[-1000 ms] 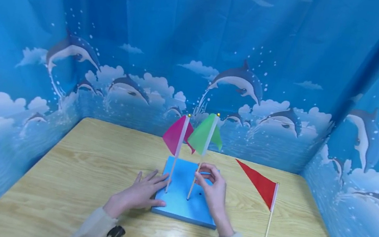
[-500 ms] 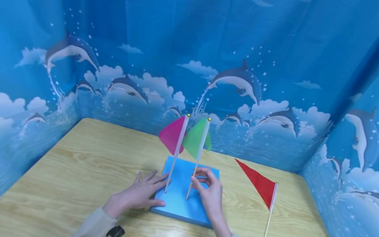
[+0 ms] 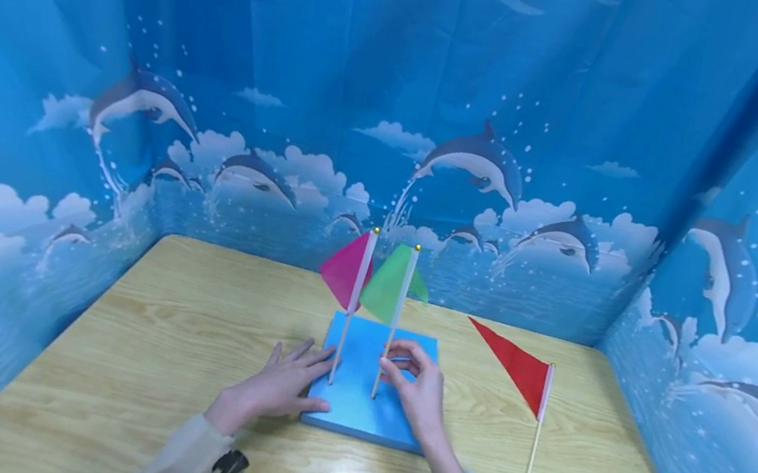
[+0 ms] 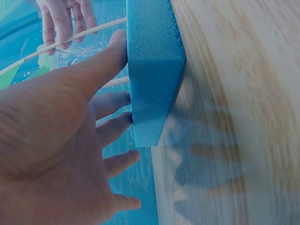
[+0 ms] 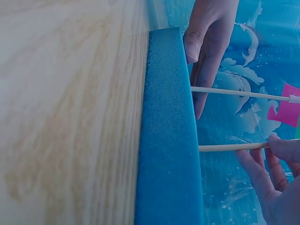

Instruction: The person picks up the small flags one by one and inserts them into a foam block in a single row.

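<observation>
A thick blue foam block lies on the table in front of me. My left hand rests on its left edge with spread, straight fingers; in the left wrist view the thumb and two fingertips touch the block. Between thumb and fingers, my right hand pinches the wooden stick of a green flag, whose lower end stands in the block. Just left of it a magenta flag stands in the block, leaning slightly. Both sticks enter the foam in the right wrist view, the green flag's stick being the nearer.
To the right of the block a red triangular flag lies on the wood-grain table, its stick pointing towards me. Blue curtains printed with dolphins enclose the back and both sides.
The green flag has shifted a little left and sunk lower, and my right hand has moved down and left with it. My left hand has stayed in place.
</observation>
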Demonstrator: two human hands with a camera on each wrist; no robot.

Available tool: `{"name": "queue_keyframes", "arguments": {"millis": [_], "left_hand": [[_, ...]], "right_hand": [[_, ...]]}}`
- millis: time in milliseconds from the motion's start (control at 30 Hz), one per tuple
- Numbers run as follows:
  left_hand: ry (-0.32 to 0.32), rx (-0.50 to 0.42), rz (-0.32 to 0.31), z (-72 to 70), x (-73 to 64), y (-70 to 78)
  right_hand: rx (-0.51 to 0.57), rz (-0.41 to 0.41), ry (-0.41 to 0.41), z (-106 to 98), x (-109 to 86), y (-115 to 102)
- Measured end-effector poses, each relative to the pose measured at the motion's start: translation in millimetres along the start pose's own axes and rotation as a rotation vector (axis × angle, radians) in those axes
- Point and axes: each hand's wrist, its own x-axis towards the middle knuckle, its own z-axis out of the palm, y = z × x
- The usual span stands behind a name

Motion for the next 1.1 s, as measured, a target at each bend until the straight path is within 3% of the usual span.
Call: {"name": "queue_keyframes", "arguments": {"millis": [733, 933, 1100], "left_hand": [[-0.001, 0.012, 0.002, 0.4, 0.0, 0.5], [-0.007, 0.002, 0.011, 0.8, 0.4, 0.0], [-0.006, 0.009, 0.018, 1.6, 0.5, -1.7]], "right_hand": [[-0.102, 0.032, 0.029, -4.4, -2.2, -7.2], [-0.135, 0.062, 0.040, -22.1, -3.4, -10.7], [-0.088, 0.062, 0.083, -50.6, -2.9, -13.7]]}}
